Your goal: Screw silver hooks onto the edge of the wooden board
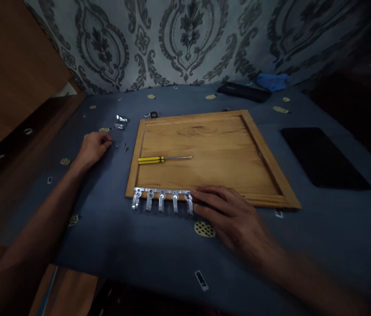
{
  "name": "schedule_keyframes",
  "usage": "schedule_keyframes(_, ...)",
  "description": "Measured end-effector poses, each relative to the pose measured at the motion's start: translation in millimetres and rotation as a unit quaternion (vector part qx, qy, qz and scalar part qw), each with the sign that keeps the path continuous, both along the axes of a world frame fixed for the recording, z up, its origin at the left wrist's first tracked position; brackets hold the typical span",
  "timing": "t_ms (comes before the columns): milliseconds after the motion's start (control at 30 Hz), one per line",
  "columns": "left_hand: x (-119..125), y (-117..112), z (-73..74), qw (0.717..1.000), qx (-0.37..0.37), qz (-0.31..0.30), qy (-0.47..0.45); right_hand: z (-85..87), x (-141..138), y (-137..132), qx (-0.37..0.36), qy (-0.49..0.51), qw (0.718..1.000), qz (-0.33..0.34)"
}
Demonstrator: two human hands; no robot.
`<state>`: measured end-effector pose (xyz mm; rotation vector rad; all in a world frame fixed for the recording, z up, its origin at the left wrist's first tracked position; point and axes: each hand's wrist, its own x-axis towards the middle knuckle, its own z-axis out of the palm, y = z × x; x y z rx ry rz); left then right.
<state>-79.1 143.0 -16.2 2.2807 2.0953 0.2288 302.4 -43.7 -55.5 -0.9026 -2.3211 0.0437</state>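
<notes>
A row of silver metal hooks lines the near left edge of a framed wooden board. At its right end, the fingertips of my right hand hold the last metal hook against the frame; my thumb is hidden. Left of the board, my left hand is closed with its fingertips pinched just above the cloth, and whatever is between them does not show. Beside those fingers lie a few small screws. Loose metal hooks rest a little farther back. On the board lies a yellow-handled screwdriver.
A black flat tablet-like object lies on the right of the blue patterned cloth. At the back are a black elongated case and a blue crumpled cloth. Wooden furniture borders the left side.
</notes>
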Motion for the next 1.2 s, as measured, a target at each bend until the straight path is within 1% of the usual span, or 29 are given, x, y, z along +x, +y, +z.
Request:
schedule_keyframes(233, 2.0, -3.2, -0.6, 1.000, 0.001, -0.012, 0.028, 1.6, -1.3, -1.3, 0.000, -0.008, 1.000, -0.003)
schedule_keyframes(367, 3.7, -4.7, 2.1, 0.999, -0.008, -0.016, 0.035, 0.2, -0.2, -1.0, 0.002, -0.003, 1.000, -0.002)
schedule_keyframes(533, 4.7, -6.8, 5.7, 0.999, -0.017, -0.026, 0.032, -1.3, 0.8, -1.1, -0.018, 0.004, 1.000, 0.003)
schedule_keyframes(767, 2.1, -4.3, 7.3, 0.998, -0.035, -0.016, 0.046, -0.9, 0.1, 0.5, 0.013, -0.003, 1.000, -0.006)
schedule_keyframes(900, 0.9, -4.7, 9.7, 0.996, -0.058, -0.006, 0.061, -7.9, 2.2, 2.7, 0.014, 0.008, 1.000, 0.000)
schedule_keyframes(1033, 2.2, -6.9, 11.5, 0.995, -0.075, -0.001, 0.072, -13.5, 3.6, 5.2, 0.040, 0.025, 0.999, 0.004)
schedule_keyframes(1200, 5.1, -9.0, 11.5, 0.994, -0.075, 0.008, 0.076, -12.5, 3.4, 6.4, 0.030, 0.005, 1.000, -0.002)
